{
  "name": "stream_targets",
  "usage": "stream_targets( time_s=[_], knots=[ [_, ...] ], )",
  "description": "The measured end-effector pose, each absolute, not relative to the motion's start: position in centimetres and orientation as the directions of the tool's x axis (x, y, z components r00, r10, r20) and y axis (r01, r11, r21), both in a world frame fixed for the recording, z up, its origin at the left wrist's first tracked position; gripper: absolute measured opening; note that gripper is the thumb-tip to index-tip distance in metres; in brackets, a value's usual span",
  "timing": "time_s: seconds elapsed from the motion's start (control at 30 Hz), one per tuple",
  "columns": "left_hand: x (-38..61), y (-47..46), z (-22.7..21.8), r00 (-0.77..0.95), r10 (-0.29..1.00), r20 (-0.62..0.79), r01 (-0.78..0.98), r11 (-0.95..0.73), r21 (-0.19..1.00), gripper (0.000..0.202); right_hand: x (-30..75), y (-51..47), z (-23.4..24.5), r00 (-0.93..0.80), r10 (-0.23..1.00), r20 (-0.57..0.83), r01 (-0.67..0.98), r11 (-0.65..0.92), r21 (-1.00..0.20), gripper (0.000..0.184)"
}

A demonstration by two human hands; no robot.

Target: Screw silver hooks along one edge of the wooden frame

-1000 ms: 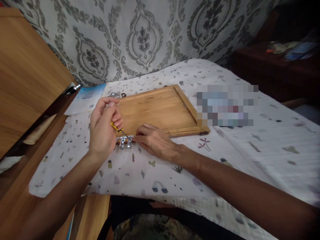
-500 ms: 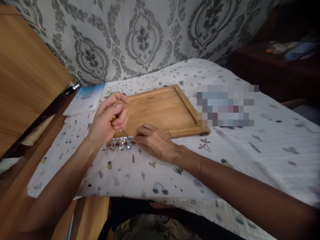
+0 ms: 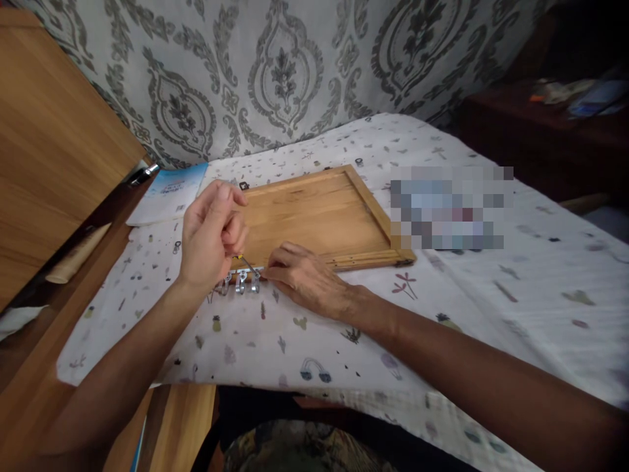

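Observation:
My left hand (image 3: 211, 233) is closed around a screwdriver (image 3: 249, 263); a bit of its yellow handle and the thin shaft show below my fingers. The shaft slants down to the right, its tip close to my right fingertips. A silver metal hook rail (image 3: 240, 272) with several curved hooks lies along the near edge of a framed wooden board (image 3: 309, 213). My right hand (image 3: 304, 278) rests against that edge, thumb and fingers pinched at the rail's right end. What sits under those fingertips is hidden.
A patterned white cloth (image 3: 295, 354) covers the table. At the back left lies a blue and white booklet (image 3: 170, 190), beside a wooden cabinet panel (image 3: 63, 131). A blurred-out item (image 3: 447, 213) lies right of the board. A patterned grey curtain (image 3: 285, 72) hangs behind.
My left hand has turned at the wrist, with the thumb now higher and the screwdriver handle showing lower. The right hand, hook rail and board stay in place.

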State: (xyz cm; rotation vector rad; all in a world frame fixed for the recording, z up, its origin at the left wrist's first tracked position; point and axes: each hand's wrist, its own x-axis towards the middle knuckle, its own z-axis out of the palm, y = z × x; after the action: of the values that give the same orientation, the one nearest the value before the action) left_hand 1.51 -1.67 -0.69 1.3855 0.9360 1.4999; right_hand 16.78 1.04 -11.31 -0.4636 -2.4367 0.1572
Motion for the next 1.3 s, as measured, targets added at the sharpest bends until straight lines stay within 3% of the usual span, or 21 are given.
stream_targets(
  time_s=[0.17,0.23,0.33,0.5,0.57,0.7,0.83,1.07,1.3],
  knots=[
    [0.2,-0.5,0.0,0.41,0.888,0.208,-0.106,-0.18,0.978,0.03,16.8,1.0,-11.2,-0.737,0.37,0.565,0.298,0.929,-0.22,0.021],
    [0.1,-0.3,0.2,0.476,0.86,0.186,-0.093,-0.16,0.983,0.028,16.8,0.9,-11.2,-0.739,0.368,0.565,0.299,0.93,-0.215,0.021],
    [0.3,-0.4,0.2,0.423,0.884,0.199,-0.032,-0.205,0.978,0.028,16.9,0.9,-11.1,-0.738,0.369,0.565,0.297,0.929,-0.219,0.021],
    [0.8,-1.3,-0.3,0.129,0.915,0.382,0.255,-0.403,0.879,0.034,16.8,0.9,-11.1,-0.749,0.378,0.545,0.306,0.926,-0.222,0.022],
    [1.1,-1.8,-0.6,0.006,0.911,0.412,0.239,-0.401,0.884,0.031,16.8,0.9,-11.1,-0.754,0.372,0.541,0.307,0.928,-0.211,0.021],
    [2.2,-2.4,-1.1,-0.136,0.916,0.378,0.047,-0.375,0.926,0.029,16.7,1.0,-11.1,-0.755,0.363,0.545,0.301,0.932,-0.204,0.02],
    [2.9,-2.3,-1.1,-0.116,0.911,0.396,-0.026,-0.402,0.915,0.031,16.8,1.0,-11.0,-0.755,0.372,0.54,0.308,0.928,-0.209,0.021],
    [1.9,-1.3,-0.6,0.074,0.935,0.346,-0.111,-0.337,0.935,0.034,16.8,0.9,-10.9,-0.765,0.384,0.516,0.314,0.923,-0.223,0.02],
    [0.6,-0.7,-0.6,0.232,0.93,0.284,-0.102,-0.267,0.958,0.029,16.8,0.9,-11.0,-0.758,0.375,0.533,0.294,0.927,-0.233,0.024]
  ],
)
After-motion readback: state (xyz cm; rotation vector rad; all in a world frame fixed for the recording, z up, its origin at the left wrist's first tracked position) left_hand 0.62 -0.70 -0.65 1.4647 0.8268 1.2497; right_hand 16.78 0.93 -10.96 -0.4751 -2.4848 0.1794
